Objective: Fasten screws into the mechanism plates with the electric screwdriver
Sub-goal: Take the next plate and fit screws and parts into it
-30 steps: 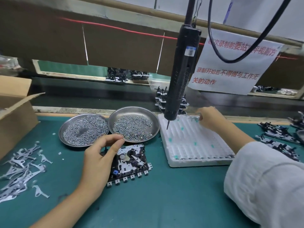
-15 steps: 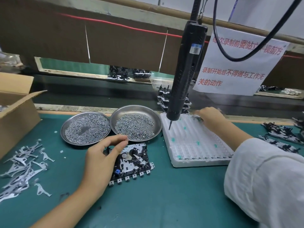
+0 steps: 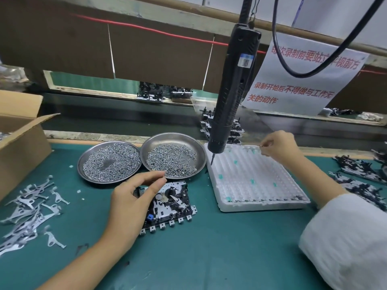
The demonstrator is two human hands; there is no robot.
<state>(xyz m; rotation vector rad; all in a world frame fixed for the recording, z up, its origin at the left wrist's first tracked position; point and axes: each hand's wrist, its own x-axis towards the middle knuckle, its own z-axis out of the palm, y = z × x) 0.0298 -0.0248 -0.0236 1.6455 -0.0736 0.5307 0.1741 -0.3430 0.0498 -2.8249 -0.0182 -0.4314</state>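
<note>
Left hand [image 3: 127, 204] at lower centre of the frame, thumb and forefinger pressed together in a pinch just above the near rim of the right-hand screw dish [image 3: 173, 156]; too small to tell whether a screw sits between the fingers. Directly beneath and to the right of that hand, one mechanism plate [image 3: 169, 206] flat on the green bench [image 3: 209, 258], its left part hidden by the hand. Second screw dish [image 3: 109, 162] touching the first on its left, both heaped with small silver screws.

Right hand [image 3: 278, 146] at centre right, over the far edge of the white foam tray [image 3: 253, 178], fingers curled and pinching a tiny metal part [image 3: 261, 145] at the tips. Electric screwdriver [image 3: 232, 88] hanging untouched from above in the upper middle, tilted, bit just over the tray's far left corner.

Loose flat metal levers [image 3: 27, 206] scattered at the left edge, near an open cardboard box [image 3: 21, 143]. More mechanism plates [image 3: 360, 176] piled at the right edge. White paper notice [image 3: 303, 76] with red characters at upper right.
</note>
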